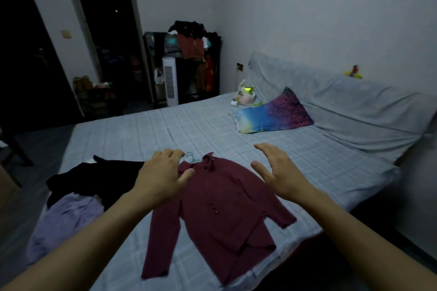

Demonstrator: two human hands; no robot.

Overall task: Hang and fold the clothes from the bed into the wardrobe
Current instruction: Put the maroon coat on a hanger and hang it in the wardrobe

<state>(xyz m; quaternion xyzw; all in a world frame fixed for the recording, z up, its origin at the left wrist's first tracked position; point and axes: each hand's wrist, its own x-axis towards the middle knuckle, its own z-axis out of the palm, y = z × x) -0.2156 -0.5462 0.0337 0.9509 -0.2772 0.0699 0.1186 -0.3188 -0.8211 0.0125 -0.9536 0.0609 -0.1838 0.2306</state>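
A maroon buttoned shirt (220, 208) lies spread flat on the checked bed sheet (142, 130), collar pointing away from me. The hook of a pale teal hanger (191, 156) sticks out at the collar. My left hand (160, 177) hovers over the shirt's left shoulder with loosely curled fingers and its thumb near the fabric; I see nothing held in it. My right hand (279, 170) is spread above the right shoulder, fingers straight, apart from the cloth. A black garment (94, 177) and a lilac garment (63, 222) lie bunched at the bed's left edge.
An open clothes rack (189, 61) full of hanging clothes stands against the far wall, with a white tower appliance (169, 80) beside it. A colourful pillow (274, 113) and a plastic bag (244, 95) lie near the headboard. A dark doorway (106, 42) is at the far left.
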